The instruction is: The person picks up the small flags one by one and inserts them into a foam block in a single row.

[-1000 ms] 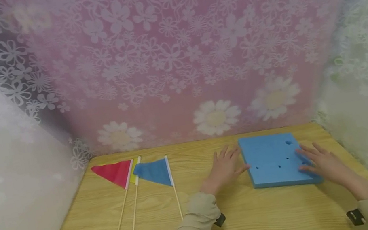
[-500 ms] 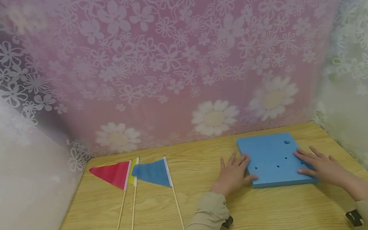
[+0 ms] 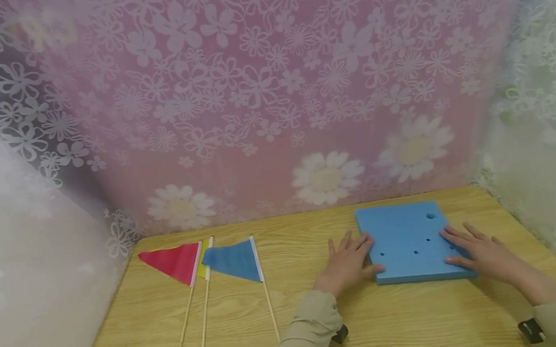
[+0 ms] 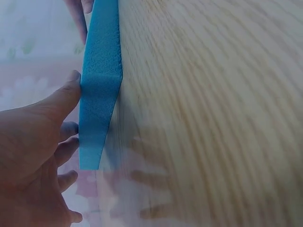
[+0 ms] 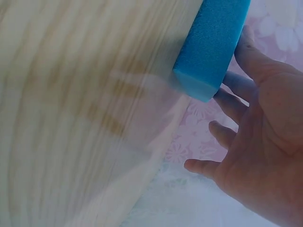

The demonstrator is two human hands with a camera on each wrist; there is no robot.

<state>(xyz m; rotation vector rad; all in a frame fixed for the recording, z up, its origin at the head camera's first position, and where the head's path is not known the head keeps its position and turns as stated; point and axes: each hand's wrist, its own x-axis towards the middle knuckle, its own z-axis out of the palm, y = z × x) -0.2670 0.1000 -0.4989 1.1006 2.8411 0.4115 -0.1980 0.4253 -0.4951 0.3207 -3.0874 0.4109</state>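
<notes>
You're touching the blue board | left hand at left edge, right hand at right | fingers lying spread, gripping nothing

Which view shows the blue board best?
Head: it takes in nearly all of the blue board, top face and holes included; the left hand and right hand overlap its sides. Both wrist views show only side faces meeting at a corner, no holes.
</notes>
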